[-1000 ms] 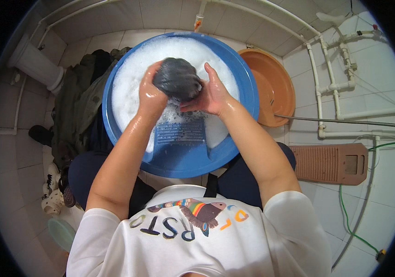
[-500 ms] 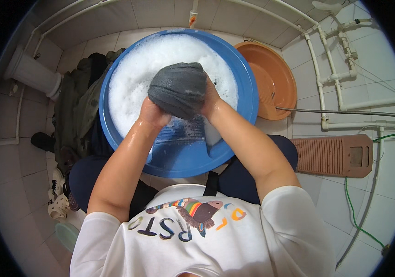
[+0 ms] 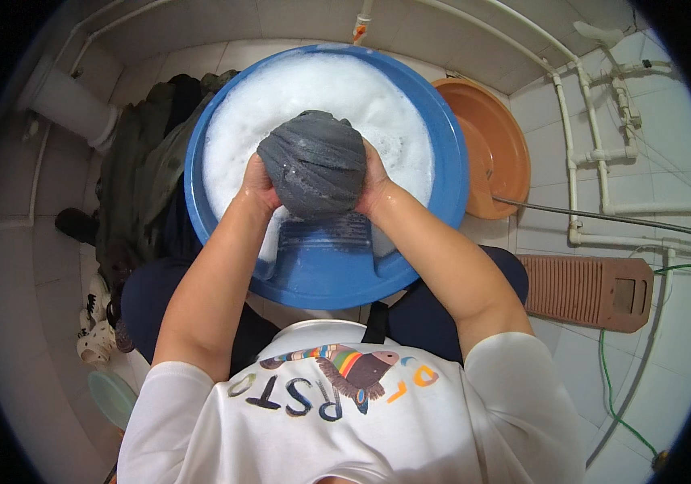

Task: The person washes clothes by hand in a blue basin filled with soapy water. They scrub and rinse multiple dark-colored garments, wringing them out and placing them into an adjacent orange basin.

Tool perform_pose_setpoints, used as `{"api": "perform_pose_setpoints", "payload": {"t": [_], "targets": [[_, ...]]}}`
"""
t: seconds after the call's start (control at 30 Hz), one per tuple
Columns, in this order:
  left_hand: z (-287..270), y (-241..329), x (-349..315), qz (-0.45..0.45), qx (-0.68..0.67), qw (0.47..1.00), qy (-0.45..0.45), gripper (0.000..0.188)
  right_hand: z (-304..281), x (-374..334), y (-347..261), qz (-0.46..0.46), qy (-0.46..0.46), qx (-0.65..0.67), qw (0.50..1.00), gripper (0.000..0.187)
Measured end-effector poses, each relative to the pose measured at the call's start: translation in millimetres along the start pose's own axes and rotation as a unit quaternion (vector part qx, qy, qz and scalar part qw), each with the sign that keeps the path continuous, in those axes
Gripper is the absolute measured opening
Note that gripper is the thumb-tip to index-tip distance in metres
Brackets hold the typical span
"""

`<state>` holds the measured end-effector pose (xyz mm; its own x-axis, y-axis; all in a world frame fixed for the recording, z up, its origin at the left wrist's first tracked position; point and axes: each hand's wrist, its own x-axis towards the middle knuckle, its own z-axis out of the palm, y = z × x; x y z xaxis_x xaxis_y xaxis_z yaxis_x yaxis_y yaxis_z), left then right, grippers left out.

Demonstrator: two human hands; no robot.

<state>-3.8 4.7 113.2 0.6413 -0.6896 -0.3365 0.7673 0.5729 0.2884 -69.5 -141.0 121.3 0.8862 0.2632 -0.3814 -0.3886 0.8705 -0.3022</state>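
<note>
A wet dark grey cloth (image 3: pixel 313 165), bunched into a round ball, is held between my two hands above a blue washtub (image 3: pixel 456 161). White suds (image 3: pixel 305 77) fill much of the tub. My left hand (image 3: pixel 260 184) presses on the ball's left side, its fingers partly hidden under the cloth. Against the right side lies my right hand (image 3: pixel 375 179), with most of its fingers out of sight behind the cloth. Below the ball, the ribbed washboard slope (image 3: pixel 325 238) built into the tub's near side shows.
An orange basin (image 3: pixel 500 153) stands beyond the tub at right, with a grey hose (image 3: pixel 603 210) reaching it. A brown washboard (image 3: pixel 587 290) lies at my right. Dark clothes (image 3: pixel 131 169) are heaped at left, near pale clogs (image 3: pixel 97 343) and a greenish basin (image 3: pixel 111 398). White pipes (image 3: pixel 575 161) run along the right wall.
The cloth has turned and been gathered into a rounder ball between my hands. My left hand has shifted up along its side. The whole view has swung slightly.
</note>
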Motion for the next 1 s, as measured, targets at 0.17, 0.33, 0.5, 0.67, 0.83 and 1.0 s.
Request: {"api": "perform_pose_setpoints", "payload": {"t": [0.17, 0.33, 0.5, 0.67, 0.83, 1.0], "targets": [[25, 8, -4, 0.175, 0.167, 0.970, 0.016, 0.032, -22, 7, -1, -0.011, 0.039, -0.051, 0.998, 0.061], [27, 1, -7, 0.335, 0.442, 0.827, -0.090, 0.032, -10, -7, -6, 0.080, -0.011, 0.000, 0.997, 0.076], [34, -27, -14, 0.312, 0.378, 0.870, -0.059, 0.026, -8, -2, -28, -0.023, -0.024, -0.043, 0.999, 0.062], [43, -26, -14, 0.219, 0.194, 0.953, 0.080, 0.026, 14, -10, -16, -0.123, 0.061, -0.030, 0.990, 0.036], [23, -31, -4, 0.131, 0.134, 0.974, 0.128, 0.029, -1, -1, -12, -0.269, 0.148, -0.178, 0.935, 0.026], [32, -29, -13, 0.042, 0.145, 0.978, 0.146, 0.033, 11, -6, -9, -0.322, 0.163, -0.361, 0.860, 0.021]]}}
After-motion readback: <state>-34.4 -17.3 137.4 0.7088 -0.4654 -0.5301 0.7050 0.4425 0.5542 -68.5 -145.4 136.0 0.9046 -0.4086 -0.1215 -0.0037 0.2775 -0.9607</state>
